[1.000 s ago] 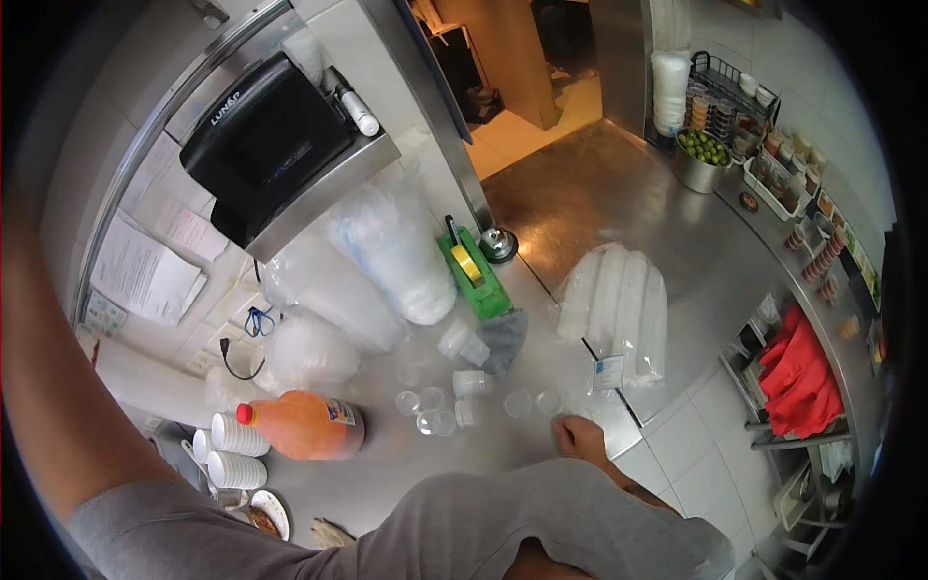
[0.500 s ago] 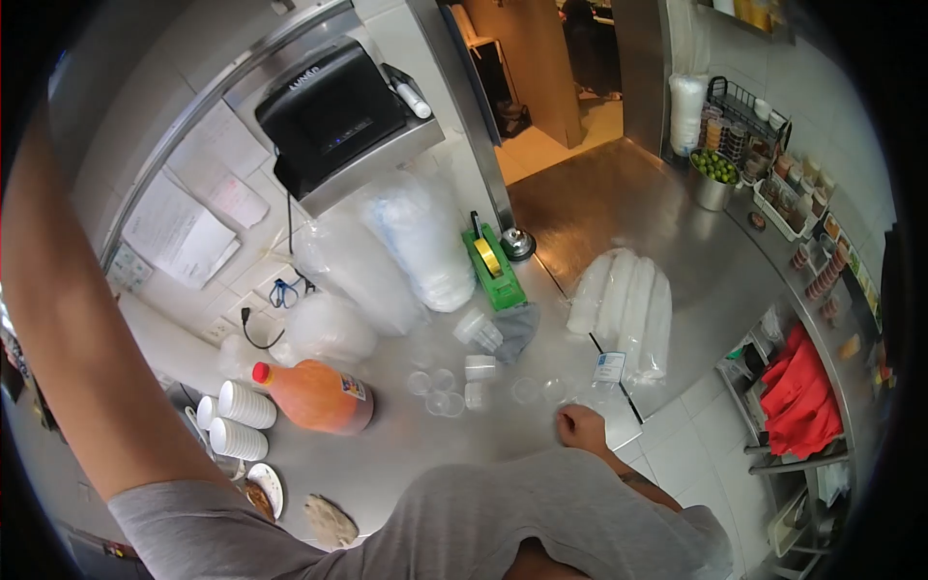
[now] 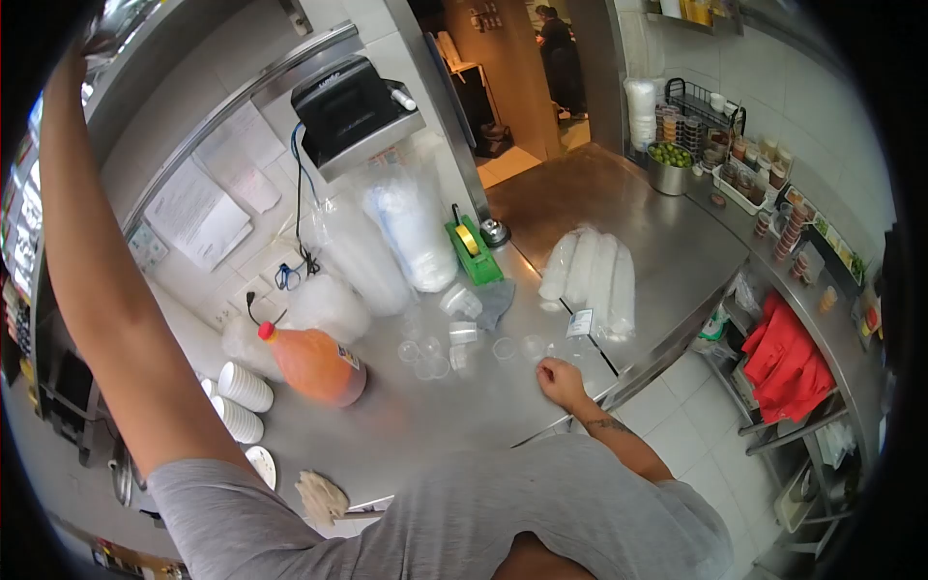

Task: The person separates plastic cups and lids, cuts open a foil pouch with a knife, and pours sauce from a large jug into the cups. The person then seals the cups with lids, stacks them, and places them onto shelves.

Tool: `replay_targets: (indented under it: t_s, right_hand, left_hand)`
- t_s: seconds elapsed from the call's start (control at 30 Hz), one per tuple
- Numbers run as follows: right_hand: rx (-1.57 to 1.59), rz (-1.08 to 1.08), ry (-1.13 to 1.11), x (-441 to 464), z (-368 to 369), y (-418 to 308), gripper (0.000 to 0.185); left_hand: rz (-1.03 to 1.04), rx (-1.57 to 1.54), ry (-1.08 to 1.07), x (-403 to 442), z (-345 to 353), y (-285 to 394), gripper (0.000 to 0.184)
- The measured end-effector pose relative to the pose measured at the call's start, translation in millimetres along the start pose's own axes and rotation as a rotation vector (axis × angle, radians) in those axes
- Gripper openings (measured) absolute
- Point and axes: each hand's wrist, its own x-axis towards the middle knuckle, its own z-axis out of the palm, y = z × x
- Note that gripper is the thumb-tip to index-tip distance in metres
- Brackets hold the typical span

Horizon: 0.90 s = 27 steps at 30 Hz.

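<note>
My left arm is raised to the upper left, and my left hand [image 3: 95, 43] is at a metal shelf [image 3: 145, 72] beside shiny wrapped goods; its fingers are too dark and small to read. On the steel counter rests my right hand [image 3: 561, 383], curled into a fist with nothing showing in it. Just beyond it lie clear round lids or cups [image 3: 505, 348]. Small stacks of clear plastic cups [image 3: 463, 333] stand further left. Behind the fist are bagged sleeves of white cups [image 3: 592, 280].
A large orange bottle [image 3: 314, 365] with a red cap stands left, by white cup stacks [image 3: 244, 389]. A green tape dispenser [image 3: 472, 251], a grey cloth [image 3: 495, 303] and plastic bags [image 3: 411, 227] are at the back. A pot of limes [image 3: 669, 166] stands far right.
My view has shifted, showing more of my raised left arm and its hand at the shelf. More of my right forearm shows, with the fist still on the counter.
</note>
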Motion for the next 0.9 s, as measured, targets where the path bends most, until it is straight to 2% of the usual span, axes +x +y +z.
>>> replay_targets:
  t_s: [0.07,0.13,0.2,0.23,0.3,0.33,0.37,0.4,0.43,0.47,0.57,0.6,0.63,0.7,0.73,0.83,0.9]
  right_hand:
    - [0.049,0.064,-0.020,-3.6,-1.0,2.3,0.013]
    - [0.125,0.075,-0.023,-6.8,-8.1,-4.9,0.016]
    - [0.212,0.043,0.018,-2.5,-15.4,-22.5,0.019]
    - [0.260,0.008,0.052,0.3,-18.1,-38.8,0.021]
    - [0.369,-0.087,0.004,12.3,-34.7,-92.8,0.025]
    - [0.588,-0.167,-0.044,15.4,-47.6,-137.2,0.026]
    - [0.690,-0.195,-0.106,21.0,-53.8,-174.3,0.028]
    - [0.780,-0.304,-0.078,23.2,-55.3,-213.9,0.030]
    - [0.854,-0.328,-0.089,21.2,-59.3,-256.4,0.029]
    - [0.930,-0.343,-0.099,15.4,-58.7,-289.8,0.028]
    - [1.064,-0.381,-0.157,-6.9,-34.7,-336.4,0.027]
    - [1.164,-0.210,-0.108,-20.4,-18.9,-334.6,0.015]
    - [1.238,-0.149,-0.078,-34.6,-7.1,-328.9,0.015]
    - [1.381,-0.034,-0.020,-60.9,5.2,-318.0,0.026]
    - [1.399,0.024,-0.032,-71.5,3.2,-315.6,0.029]
    - [1.356,0.005,-0.110,-99.1,17.7,-303.3,0.030]
    - [1.305,-0.054,-0.151,-113.2,26.2,-300.6,0.030]
  left_hand:
    - [-0.055,-0.107,-0.231,-7.6,-35.8,-18.1,0.050]
    - [-0.234,-0.302,-0.134,-60.9,-67.6,-33.3,0.023]
    - [-0.431,-0.399,-0.218,-127.1,-104.5,-45.7,0.028]
    - [-0.331,-0.504,-0.221,-186.4,-108.8,-27.2,0.037]
    - [-0.358,-0.576,-0.267,-283.2,-135.2,-37.4,0.038]
    - [-0.435,-0.555,-0.386,-333.4,-144.6,-16.5,0.040]
    - [-0.555,-0.460,-0.256,-385.4,-143.7,14.5,0.055]
    - [-0.645,-0.480,-0.280,-431.2,-152.0,27.9,0.059]
    - [-0.791,-0.400,-0.304,-476.3,-160.4,31.0,0.061]
    - [-0.827,-0.425,-0.268,-512.0,-162.9,54.1,0.062]
    - [-1.101,-0.466,-0.423,-596.2,-186.2,95.5,0.066]
    - [-1.131,-0.460,-0.464,-611.9,-194.7,111.5,0.070]
    - [-1.111,-0.434,-0.474,-629.9,-202.5,116.6,0.071]
    - [-1.020,-0.418,-0.633,-643.4,-233.3,122.3,0.077]
    - [-0.958,-0.213,-0.886,-637.9,-253.8,116.0,0.074]
    - [-1.065,-0.630,-0.404,-595.7,-274.9,137.3,0.056]
    - [-1.043,-0.378,-0.607,-575.5,-280.1,130.6,0.039]
